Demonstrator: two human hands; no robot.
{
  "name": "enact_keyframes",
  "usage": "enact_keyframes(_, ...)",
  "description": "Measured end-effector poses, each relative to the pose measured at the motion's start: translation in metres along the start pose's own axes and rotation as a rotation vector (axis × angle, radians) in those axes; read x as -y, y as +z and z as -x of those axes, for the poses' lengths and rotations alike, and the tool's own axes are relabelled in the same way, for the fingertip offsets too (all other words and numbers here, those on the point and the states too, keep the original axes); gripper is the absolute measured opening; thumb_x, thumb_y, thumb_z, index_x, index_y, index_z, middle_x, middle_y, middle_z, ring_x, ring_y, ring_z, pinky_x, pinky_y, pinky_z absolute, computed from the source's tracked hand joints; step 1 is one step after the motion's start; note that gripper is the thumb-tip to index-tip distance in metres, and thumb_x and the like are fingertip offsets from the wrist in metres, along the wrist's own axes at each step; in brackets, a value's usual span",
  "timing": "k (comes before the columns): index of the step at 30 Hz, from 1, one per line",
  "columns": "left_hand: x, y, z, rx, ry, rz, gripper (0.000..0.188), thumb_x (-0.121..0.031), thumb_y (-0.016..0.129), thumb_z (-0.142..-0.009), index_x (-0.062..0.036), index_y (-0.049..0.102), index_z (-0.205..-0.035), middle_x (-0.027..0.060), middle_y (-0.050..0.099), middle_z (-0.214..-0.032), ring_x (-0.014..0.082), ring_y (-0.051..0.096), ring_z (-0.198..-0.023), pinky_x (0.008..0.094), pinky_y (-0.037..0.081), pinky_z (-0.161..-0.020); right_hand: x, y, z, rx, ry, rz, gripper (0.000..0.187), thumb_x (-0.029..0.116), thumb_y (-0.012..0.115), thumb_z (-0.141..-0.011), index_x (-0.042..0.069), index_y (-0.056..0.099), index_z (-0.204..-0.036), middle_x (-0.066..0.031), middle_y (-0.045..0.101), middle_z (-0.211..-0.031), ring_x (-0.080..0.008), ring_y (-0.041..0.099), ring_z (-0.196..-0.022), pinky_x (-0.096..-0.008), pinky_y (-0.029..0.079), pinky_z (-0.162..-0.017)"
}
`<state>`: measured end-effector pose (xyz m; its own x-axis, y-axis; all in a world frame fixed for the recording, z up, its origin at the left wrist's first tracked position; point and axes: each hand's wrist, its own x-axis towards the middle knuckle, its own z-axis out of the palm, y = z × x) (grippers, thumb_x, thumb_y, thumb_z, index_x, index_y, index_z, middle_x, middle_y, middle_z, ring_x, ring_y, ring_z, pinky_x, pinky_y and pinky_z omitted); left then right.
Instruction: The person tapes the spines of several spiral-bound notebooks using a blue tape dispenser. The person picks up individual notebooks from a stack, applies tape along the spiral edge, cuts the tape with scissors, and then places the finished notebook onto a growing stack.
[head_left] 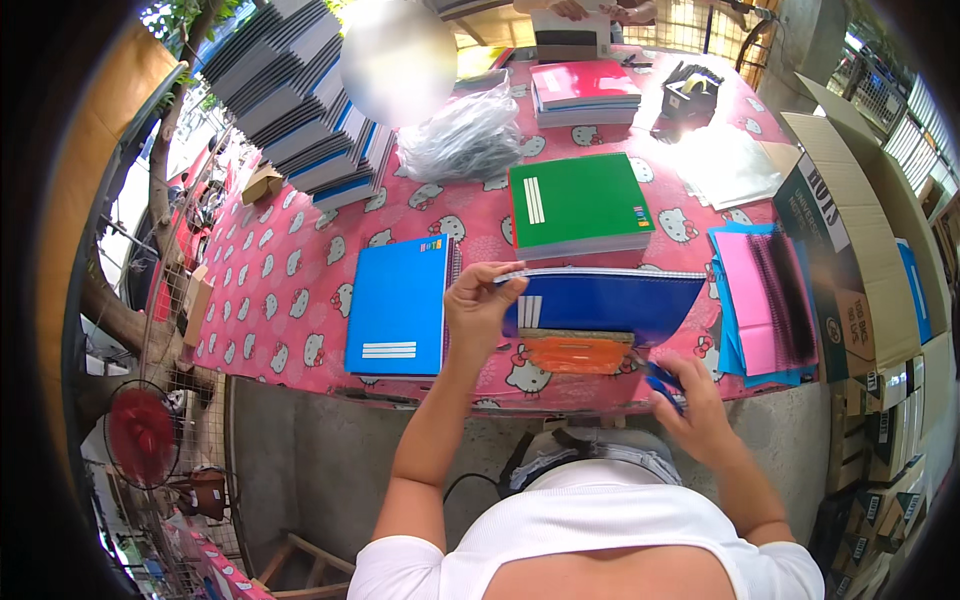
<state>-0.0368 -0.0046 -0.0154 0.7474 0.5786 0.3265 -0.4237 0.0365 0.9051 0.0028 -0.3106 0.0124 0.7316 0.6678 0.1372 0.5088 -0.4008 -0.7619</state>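
Basically, left hand (480, 303) pinched the dark blue spiral-edged rectangular notebook (625, 302) at 10 o'clock, apparently steadying its raised bound edge; right hand (702, 415), 4 o'clock, gripped a small blue-handled tool (664, 385). Orange blocky object (575, 357) hid its 6 o'clock edge; green-covered rectangular notebook stack (580, 205) crowded 12, flat pink sheets (743, 300) 3.

Dark blue notebook (610, 300), pink cat-patterned tablecloth (270, 290)

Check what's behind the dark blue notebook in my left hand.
Behind the dark blue notebook, a green-topped stack shows on the pink patterned tablecloth. Whatever the dark blue notebook itself covers is hidden.
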Motion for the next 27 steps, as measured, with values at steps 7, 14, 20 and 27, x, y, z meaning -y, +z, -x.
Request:
enact_keyframes(7,-0.03,0.081,0.019,0.044,0.423,-0.314,0.019,0.006,0.076,-0.073,0.003,0.062,-0.085,0.0159,0.066,-0.092,0.0182,0.067,-0.084,0.0267,0.056,-0.072,0.06,0.001,-0.045,-0.369,-0.342,0.124,0.05,0.011,0.074,-0.072,0.001,0.055,-0.117,-0.0164,0.056,-0.109,-0.0333,0.056,-0.095,-0.0434,0.045,-0.082)
enact_keyframes(14,-0.031,0.089,0.02,0.072,0.556,-0.395,0.019,0.009,0.074,-0.073,0.0028,0.062,-0.086,0.0165,0.066,-0.091,0.018,0.067,-0.082,0.0255,0.056,-0.069,0.049,-0.002,-0.049,-0.124,-0.103,-0.36,0.036,0.011,0.069,-0.081,-0.003,0.057,-0.112,-0.0149,0.061,-0.102,-0.0256,0.061,-0.084,-0.0334,0.05,-0.072)
enact_keyframes(20,-0.036,0.081,0.013,0.096,0.678,-0.499,0.022,0.008,0.074,-0.074,-0.0004,0.063,-0.092,0.0114,0.067,-0.093,0.0147,0.066,-0.078,0.0242,0.054,-0.063,0.024,0.003,-0.049,0.252,0.345,-1.348,0.033,0.018,0.062,-0.09,-0.007,0.058,-0.111,-0.0135,0.063,-0.101,-0.018,0.064,-0.083,-0.0279,0.052,-0.07)
enact_keyframes(27,-0.149,-0.025,-0.042,-0.619,1.063,-0.445,0.011,-0.013,0.062,-0.091,-0.0028,0.058,-0.088,0.0037,0.059,-0.076,0.009,0.052,-0.063,0.021,0.043,-0.058,-0.123,0.035,-0.003,-0.23,-0.002,0.333,0.04,0.015,0.075,-0.074,0.002,0.061,-0.109,-0.0182,0.058,-0.116,-0.0327,0.057,-0.106,-0.0403,0.045,-0.09)
